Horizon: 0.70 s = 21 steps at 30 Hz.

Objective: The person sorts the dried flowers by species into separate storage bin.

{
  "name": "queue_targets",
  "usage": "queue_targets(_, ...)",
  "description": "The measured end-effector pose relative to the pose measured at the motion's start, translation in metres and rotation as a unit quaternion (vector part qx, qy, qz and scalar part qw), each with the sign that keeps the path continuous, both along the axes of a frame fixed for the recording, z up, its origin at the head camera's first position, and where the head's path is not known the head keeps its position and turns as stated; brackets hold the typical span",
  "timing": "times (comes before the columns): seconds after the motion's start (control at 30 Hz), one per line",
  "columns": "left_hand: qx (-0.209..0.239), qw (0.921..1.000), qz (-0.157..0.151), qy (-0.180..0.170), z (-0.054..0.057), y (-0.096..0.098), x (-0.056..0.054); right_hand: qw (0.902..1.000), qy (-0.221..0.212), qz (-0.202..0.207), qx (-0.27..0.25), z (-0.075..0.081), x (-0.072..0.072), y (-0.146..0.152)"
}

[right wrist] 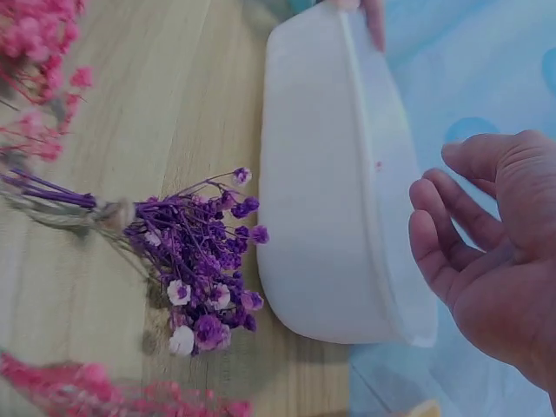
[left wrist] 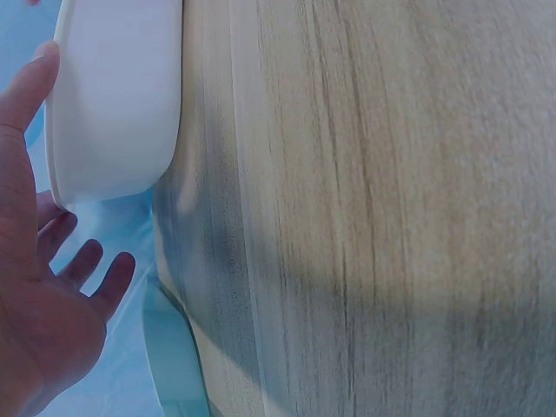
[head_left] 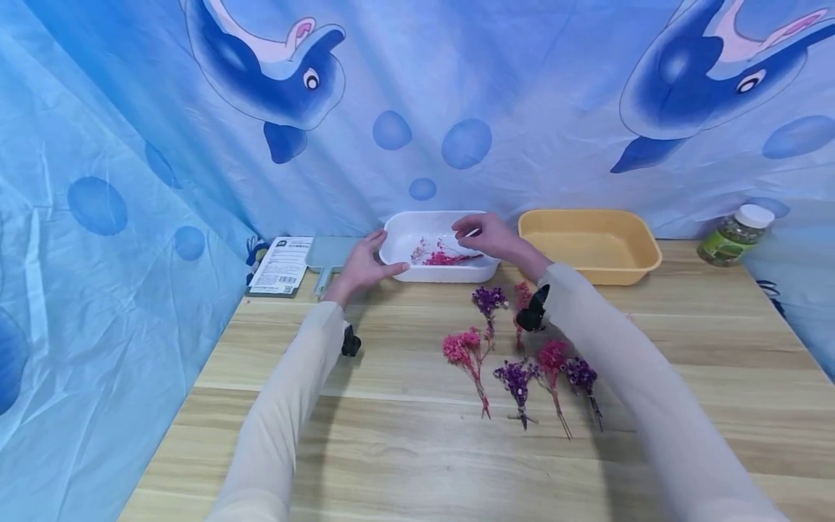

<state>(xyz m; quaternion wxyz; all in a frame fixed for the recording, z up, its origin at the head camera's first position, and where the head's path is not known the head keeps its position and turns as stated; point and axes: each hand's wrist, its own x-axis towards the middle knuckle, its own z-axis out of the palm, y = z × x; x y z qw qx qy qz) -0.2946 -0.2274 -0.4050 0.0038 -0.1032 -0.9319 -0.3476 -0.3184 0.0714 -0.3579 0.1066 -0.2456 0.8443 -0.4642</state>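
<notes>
My left hand [head_left: 367, 268] touches the left end of a white tub [head_left: 450, 274], its thumb on the near rim. In the left wrist view, the thumb lies on the tub's rim and the other fingers spread past its corner. A pinkish-red dried-flower sprig [head_left: 443, 258] and a paler sprig [head_left: 419, 251] lie inside the tub. Over the tub's right half hovers my right hand [head_left: 492, 235]. Its fingers bend loosely in the right wrist view, a gap between thumb and fingertips, and nothing shows in them. A tied purple dried-flower bunch [right wrist: 208, 252] lies beside the tub.
More pink bunches [head_left: 463, 348] and purple bunches [head_left: 515, 380] lie on the wooden table, partly under the right forearm. A yellow tub [head_left: 590, 275] and a lidded jar [head_left: 733, 235] stand rightward. Leftward are a pale green dustpan [head_left: 329, 254] and a printed packet [head_left: 282, 264].
</notes>
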Motion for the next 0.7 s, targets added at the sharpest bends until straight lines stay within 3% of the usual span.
queue_targets(0.33,0.002,1.0,-0.003,0.0,-0.001,-0.001,-0.001,0.9961,-0.049,-0.035,-0.064,0.011,0.04,0.032)
queue_targets(0.7,-0.001,1.0,-0.006,0.002,0.0,-0.001,-0.001,0.9879,-0.09,-0.106,-0.07,-0.006,0.09,0.068)
